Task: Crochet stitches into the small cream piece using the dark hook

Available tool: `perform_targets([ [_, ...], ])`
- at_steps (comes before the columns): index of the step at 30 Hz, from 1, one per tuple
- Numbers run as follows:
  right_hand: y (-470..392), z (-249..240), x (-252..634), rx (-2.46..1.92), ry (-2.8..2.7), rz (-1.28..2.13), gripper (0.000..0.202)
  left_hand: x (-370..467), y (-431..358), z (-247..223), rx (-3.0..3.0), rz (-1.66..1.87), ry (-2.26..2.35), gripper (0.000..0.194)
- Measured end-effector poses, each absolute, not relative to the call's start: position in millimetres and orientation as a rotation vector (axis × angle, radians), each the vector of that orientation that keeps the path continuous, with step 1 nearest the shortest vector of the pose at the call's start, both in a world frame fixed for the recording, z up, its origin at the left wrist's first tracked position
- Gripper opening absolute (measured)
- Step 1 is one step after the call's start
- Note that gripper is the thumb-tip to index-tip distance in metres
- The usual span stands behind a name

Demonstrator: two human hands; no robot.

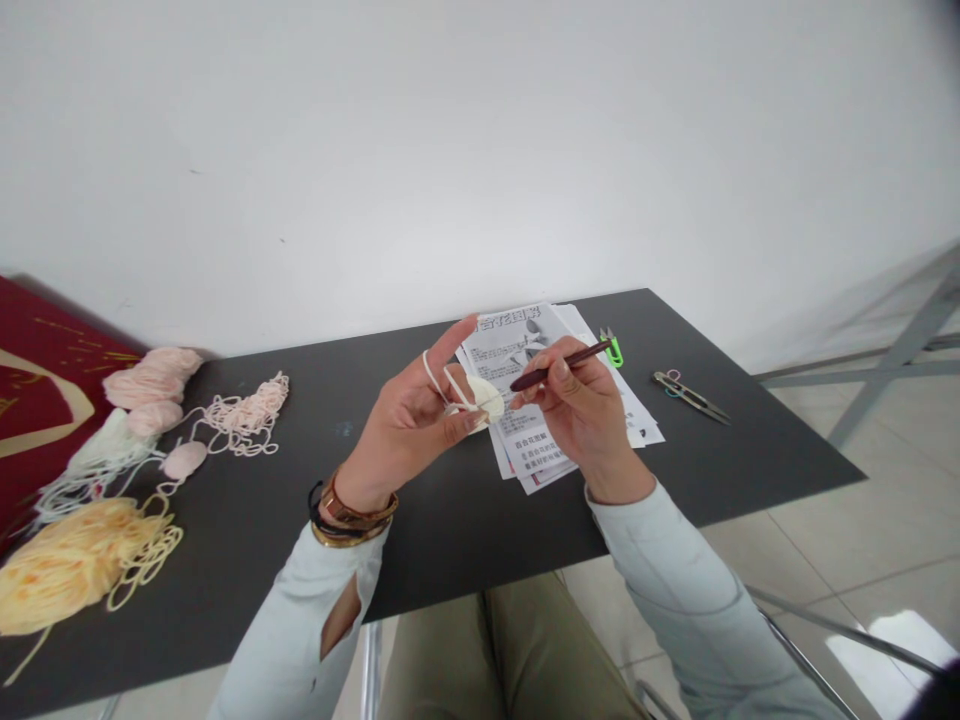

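Observation:
Between the thumb and fingers of my left hand (416,415) is a small cream crochet piece (487,400). A strand of cream yarn (433,372) loops round my raised index finger. My right hand (585,410) is closed on a crochet hook (551,370) with a dark brown handle. The hook's tip points left toward the crochet piece; its thin metal end is too small to make out, so I cannot tell whether it sits in a stitch. Both hands are above printed sheets (540,465) with Chinese text and flower pictures.
Right of the sheets lie metal scissors (690,395) and green-handled thread snips (613,347). At the left are a yellow yarn skein (71,565), pink yarn balls (154,378), loose pink yarn (247,412) and a red bag (45,390). The black table (465,540) meets a white wall behind.

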State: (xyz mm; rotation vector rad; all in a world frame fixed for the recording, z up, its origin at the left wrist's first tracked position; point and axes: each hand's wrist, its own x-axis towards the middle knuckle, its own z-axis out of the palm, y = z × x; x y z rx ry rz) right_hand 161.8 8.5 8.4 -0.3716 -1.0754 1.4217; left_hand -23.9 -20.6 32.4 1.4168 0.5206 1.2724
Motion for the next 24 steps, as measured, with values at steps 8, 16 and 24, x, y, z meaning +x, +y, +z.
perform_targets([
  [8, 8.1, 9.1, 158.8, -0.392, -1.054, 1.399, 0.018, -22.4, -19.1, 27.8, 1.526, 1.377, 0.614, 0.074],
  [16, 6.4, 10.8, 156.2, -0.497, -1.033, 1.39, 0.023, -19.2, -23.9, 29.3, 1.611, 1.455, 0.801, 0.069],
  [24, 6.3, 13.9, 155.0, -0.444, -0.968, 1.477, 0.019, -22.0, -24.8, 25.9, 1.535, 1.414, 0.806, 0.079],
])
